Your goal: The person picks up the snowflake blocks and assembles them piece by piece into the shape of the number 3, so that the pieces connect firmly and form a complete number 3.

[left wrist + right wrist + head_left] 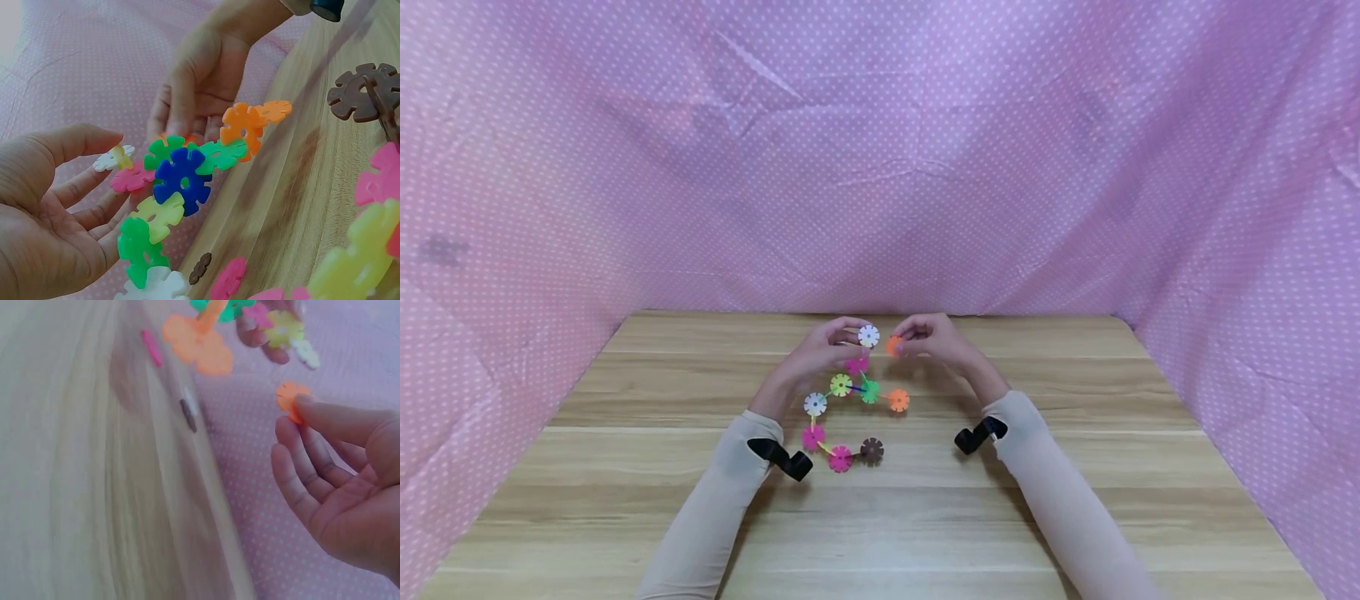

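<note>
My left hand (822,350) holds a linked chain of notched plastic discs near its top end. In the left wrist view, the thumb touches a small yellow disc (122,156) beside a white disc (107,161). Below hang a pink disc (132,177), a blue disc (175,190), green and yellow ones, and an orange disc (236,128) on a side branch. A brown disc (872,451) ends the lower part. My right hand (943,343) pinches a separate orange disc (289,395) between thumb and fingers, a short gap to the right of the chain's white disc.
On the wooden table (1075,500), toward its far edge, lie a loose pink disc (152,348) and a loose brown disc (188,415). A pink dotted cloth (880,167) hangs behind and at both sides. Each wrist wears a black camera mount (782,458).
</note>
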